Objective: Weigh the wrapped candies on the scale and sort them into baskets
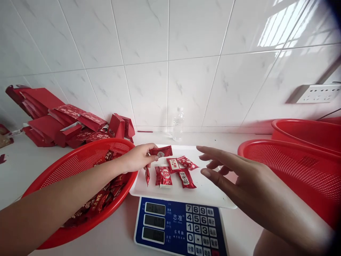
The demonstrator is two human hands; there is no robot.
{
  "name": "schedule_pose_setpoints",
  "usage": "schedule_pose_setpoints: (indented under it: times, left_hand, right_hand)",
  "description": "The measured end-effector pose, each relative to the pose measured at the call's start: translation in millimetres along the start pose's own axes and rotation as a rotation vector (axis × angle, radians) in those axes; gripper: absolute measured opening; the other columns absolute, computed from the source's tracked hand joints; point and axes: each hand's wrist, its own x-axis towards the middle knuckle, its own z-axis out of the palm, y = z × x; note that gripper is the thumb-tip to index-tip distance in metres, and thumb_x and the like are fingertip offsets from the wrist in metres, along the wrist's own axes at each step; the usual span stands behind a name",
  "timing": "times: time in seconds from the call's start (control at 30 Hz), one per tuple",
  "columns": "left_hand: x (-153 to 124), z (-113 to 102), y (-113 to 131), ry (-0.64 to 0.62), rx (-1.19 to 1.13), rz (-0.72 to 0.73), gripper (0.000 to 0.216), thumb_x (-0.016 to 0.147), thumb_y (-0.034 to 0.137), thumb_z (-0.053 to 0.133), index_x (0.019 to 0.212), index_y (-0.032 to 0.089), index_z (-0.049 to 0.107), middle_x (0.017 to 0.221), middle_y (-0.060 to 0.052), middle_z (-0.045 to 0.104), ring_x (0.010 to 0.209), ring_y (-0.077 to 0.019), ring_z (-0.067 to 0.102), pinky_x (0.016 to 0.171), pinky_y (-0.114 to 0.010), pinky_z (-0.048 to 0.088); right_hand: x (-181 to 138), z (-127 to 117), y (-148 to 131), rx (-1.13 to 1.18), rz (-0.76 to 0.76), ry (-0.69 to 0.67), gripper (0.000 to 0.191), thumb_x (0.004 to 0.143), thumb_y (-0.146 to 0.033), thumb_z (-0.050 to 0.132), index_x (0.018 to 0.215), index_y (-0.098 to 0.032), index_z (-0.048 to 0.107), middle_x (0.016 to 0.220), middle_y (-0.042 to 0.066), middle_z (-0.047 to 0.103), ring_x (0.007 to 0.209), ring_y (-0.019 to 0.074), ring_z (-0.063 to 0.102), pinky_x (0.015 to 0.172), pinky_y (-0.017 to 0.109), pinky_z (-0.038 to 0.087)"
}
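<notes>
My left hand [138,157] reaches over the rim of a red mesh basket [80,160] and pinches a red candy packet [161,152] above the white scale tray [205,193]. Another packet [147,175] hangs just below that hand. Several red candy packets [174,172] lie on the tray. My right hand [237,174] hovers open over the tray's right side, fingers stretched toward the packets, holding nothing. The basket holds many more red packets [101,199]. The blue electronic scale [178,225] has a keypad and three displays facing me.
Two red baskets [298,160] stand at the right, one behind the other. A pile of red paper boxes [61,122] lies at the back left. A clear plastic bottle [178,124] stands by the tiled wall. A white power strip [317,93] is on the wall.
</notes>
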Motion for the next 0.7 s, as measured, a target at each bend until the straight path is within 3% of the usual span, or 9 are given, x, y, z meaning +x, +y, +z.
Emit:
schedule_pose_setpoints:
  times: [0.17, 0.37, 0.57, 0.7]
  left_hand:
    - [4.3, 4.1, 4.7, 0.027, 0.023, 0.052, 0.015, 0.086, 0.030, 0.058, 0.096, 0.019, 0.057, 0.083, 0.000, 0.061, 0.065, -0.0143, 0.059, 0.056, -0.026, 0.047]
    - [4.6, 14.1, 12.0, 0.061, 0.132, 0.048, 0.028, 0.085, 0.025, 0.060, 0.112, 0.021, 0.054, 0.104, -0.005, 0.062, 0.074, -0.0158, 0.062, 0.065, -0.031, 0.052]
    - [1.7, 17.3, 12.3, 0.057, 0.130, 0.156, 0.022, 0.086, 0.019, 0.053, 0.107, 0.020, 0.056, 0.121, -0.010, 0.061, 0.101, -0.0217, 0.063, 0.080, -0.037, 0.055]
    - [0.1, 11.6, 4.2, 0.085, 0.210, 0.136, 0.025, 0.087, 0.021, 0.050, 0.112, 0.021, 0.056, 0.126, -0.010, 0.059, 0.117, -0.0237, 0.056, 0.091, -0.038, 0.051]
  right_hand:
    - [-0.8, -0.7, -0.6, 0.018, 0.011, -0.018, 0.034, 0.096, -0.042, 0.050, 0.125, -0.027, 0.060, 0.100, 0.000, 0.074, 0.072, 0.0129, 0.071, 0.045, 0.017, 0.051]
    - [-3.0, -1.4, 1.2, 0.008, 0.008, -0.012, 0.033, 0.096, -0.042, 0.052, 0.126, -0.029, 0.059, 0.099, -0.001, 0.074, 0.066, 0.0120, 0.070, 0.047, 0.019, 0.052]
    - [-2.2, -0.3, 1.2, 0.024, 0.023, -0.023, 0.035, 0.096, -0.044, 0.051, 0.127, -0.029, 0.059, 0.101, 0.001, 0.074, 0.069, 0.0141, 0.070, 0.050, 0.021, 0.054]
    - [-3.8, -1.3, 0.1, 0.033, 0.041, -0.047, 0.036, 0.096, -0.043, 0.051, 0.128, -0.028, 0.059, 0.103, 0.003, 0.074, 0.071, 0.0159, 0.071, 0.050, 0.023, 0.054]
